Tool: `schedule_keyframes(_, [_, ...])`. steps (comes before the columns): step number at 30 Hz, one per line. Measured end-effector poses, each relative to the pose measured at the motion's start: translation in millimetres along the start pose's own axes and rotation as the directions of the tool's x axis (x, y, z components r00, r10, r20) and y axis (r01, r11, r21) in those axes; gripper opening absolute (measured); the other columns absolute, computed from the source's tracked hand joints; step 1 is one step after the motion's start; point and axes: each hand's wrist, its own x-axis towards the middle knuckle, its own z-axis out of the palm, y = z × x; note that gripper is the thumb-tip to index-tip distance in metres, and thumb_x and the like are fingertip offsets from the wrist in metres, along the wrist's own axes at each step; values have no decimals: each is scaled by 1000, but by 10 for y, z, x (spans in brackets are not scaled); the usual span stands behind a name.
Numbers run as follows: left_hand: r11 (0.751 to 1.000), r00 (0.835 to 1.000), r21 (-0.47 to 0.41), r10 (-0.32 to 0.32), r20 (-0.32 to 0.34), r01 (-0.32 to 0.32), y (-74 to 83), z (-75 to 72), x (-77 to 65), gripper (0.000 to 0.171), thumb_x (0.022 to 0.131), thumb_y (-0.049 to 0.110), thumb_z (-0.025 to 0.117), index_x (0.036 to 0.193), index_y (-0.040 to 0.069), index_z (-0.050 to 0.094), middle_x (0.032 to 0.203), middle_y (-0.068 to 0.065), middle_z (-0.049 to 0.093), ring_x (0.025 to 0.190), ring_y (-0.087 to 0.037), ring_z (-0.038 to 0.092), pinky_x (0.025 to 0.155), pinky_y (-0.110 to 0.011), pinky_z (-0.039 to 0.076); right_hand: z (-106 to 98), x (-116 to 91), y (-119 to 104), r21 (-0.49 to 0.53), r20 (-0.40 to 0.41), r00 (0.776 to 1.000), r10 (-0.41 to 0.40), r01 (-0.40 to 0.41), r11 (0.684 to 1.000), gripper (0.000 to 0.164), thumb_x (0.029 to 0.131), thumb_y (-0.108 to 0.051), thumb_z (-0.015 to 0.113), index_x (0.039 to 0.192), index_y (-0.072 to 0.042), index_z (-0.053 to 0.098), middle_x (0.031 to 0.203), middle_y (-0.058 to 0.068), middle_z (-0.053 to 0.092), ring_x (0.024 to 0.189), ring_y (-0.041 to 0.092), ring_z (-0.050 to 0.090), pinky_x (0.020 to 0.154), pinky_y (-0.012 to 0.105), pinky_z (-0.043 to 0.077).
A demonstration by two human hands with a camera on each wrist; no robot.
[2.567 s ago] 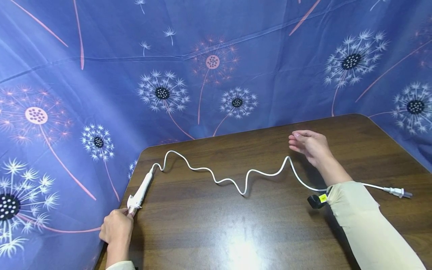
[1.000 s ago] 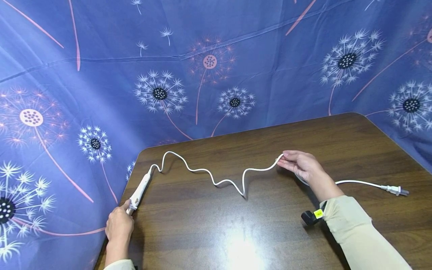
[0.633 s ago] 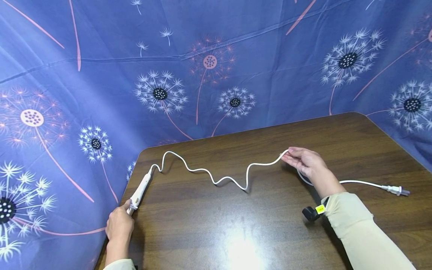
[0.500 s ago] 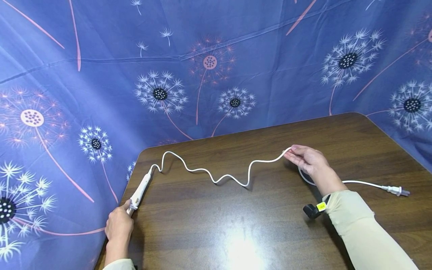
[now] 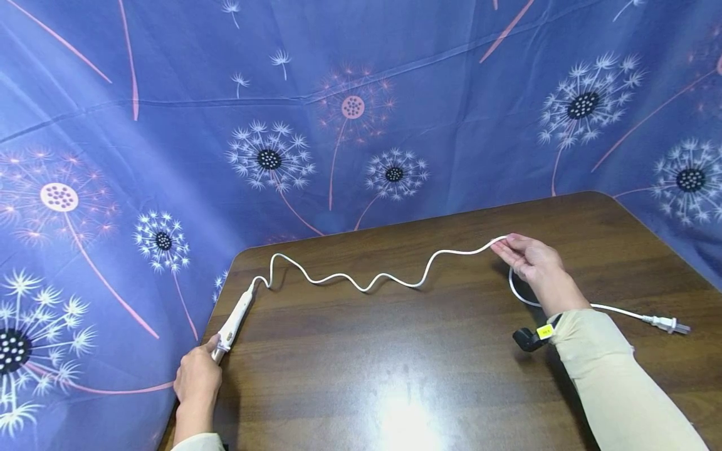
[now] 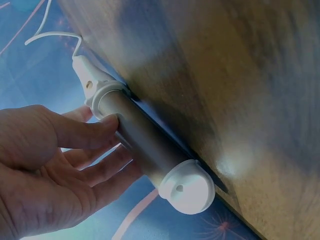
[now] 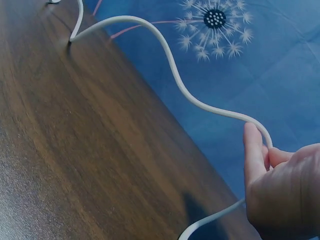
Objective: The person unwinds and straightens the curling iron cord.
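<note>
A curling iron [image 5: 235, 318] with a white handle lies along the table's left side, its cord end pointing away. My left hand [image 5: 198, 378] holds its metal barrel [image 6: 141, 135], thumb on top and fingers beneath in the left wrist view; the white end cap [image 6: 189, 189] sticks out past the hand. From the handle a wavy white cord [image 5: 338, 275] runs rightward across the table. My right hand [image 5: 533, 258] pinches this cord between thumb and fingers, raised over the table's right part. Beyond that hand the cord loops down under the wrist to a white two-prong plug [image 5: 667, 324].
The brown wooden table [image 5: 350, 351] has a rounded far left corner and reflects a bright light spot near the front. A blue dandelion-print cloth [image 5: 440, 94] hangs behind it and on both sides. A black wrist camera [image 5: 529, 339] sits under the right sleeve.
My right hand came down and took hold of the cord, then drew it right and away, so the cord's waves are flatter. The left hand keeps its hold, nearly still.
</note>
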Motion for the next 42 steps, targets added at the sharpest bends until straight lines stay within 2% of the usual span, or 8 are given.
schedule_keyframes(7, [1000, 1000, -2, -8, 4, 8, -16, 0, 2, 47, 84, -3, 54, 128, 12, 61, 110, -43, 53, 83, -58, 57, 63, -60, 46, -48, 16, -67, 107, -52, 997, -55, 61, 992, 22, 98, 10, 35, 88, 9, 56, 80, 31, 62, 81, 38, 69, 92, 40, 49])
schedule_keyframes(13, [1000, 1000, 6, -16, 22, 16, -20, -5, 5, 48, 85, -4, 53, 129, 13, 60, 113, -43, 52, 84, -57, 57, 65, -59, 46, -75, 40, -152, 131, -62, 991, -116, 124, 984, 27, 97, 11, 38, 80, 12, 59, 78, 29, 62, 77, 39, 69, 89, 40, 51])
schedule_keyframes(24, [1000, 999, 10, -24, 38, 23, -12, -8, 33, 49, 85, -3, 53, 131, 13, 58, 115, -43, 52, 85, -56, 57, 65, -59, 46, -54, 55, -332, 140, -107, 967, -231, 245, 959, 27, 96, 12, 39, 81, 10, 61, 76, 26, 62, 75, 36, 69, 82, 43, 54])
schedule_keyframes(29, [1000, 999, 12, -13, 45, 13, -17, -11, 43, 51, 84, -4, 53, 131, 13, 58, 115, -43, 52, 85, -56, 58, 65, -58, 46, -64, 40, -395, 140, -135, 955, -264, 282, 949, 24, 96, 12, 39, 89, 7, 61, 76, 26, 63, 75, 36, 69, 80, 44, 54])
schedule_keyframes(32, [1000, 999, 12, -10, 45, 10, -17, -13, 42, 51, 84, -4, 53, 132, 13, 58, 114, -43, 52, 85, -55, 58, 65, -58, 46, -78, 43, -414, 147, -134, 952, -277, 295, 944, 22, 96, 12, 39, 95, 5, 60, 76, 26, 63, 75, 36, 69, 80, 44, 54])
schedule_keyframes(39, [1000, 999, 10, -11, 32, 10, -9, -23, 33, 48, 86, -2, 52, 131, 13, 59, 114, -43, 52, 85, -56, 58, 65, -58, 46, -78, 58, -401, 123, -130, 946, -298, 314, 941, 24, 94, 14, 40, 88, 7, 62, 75, 26, 62, 73, 37, 69, 77, 45, 55])
schedule_keyframes(42, [1000, 1000, 6, -9, 27, 8, -8, -25, 22, 47, 86, -2, 52, 130, 13, 60, 113, -42, 53, 84, -56, 58, 65, -58, 46, -75, 66, -383, 89, -131, 943, -305, 317, 944, 24, 94, 15, 38, 91, 6, 61, 75, 26, 63, 73, 37, 69, 77, 45, 55])
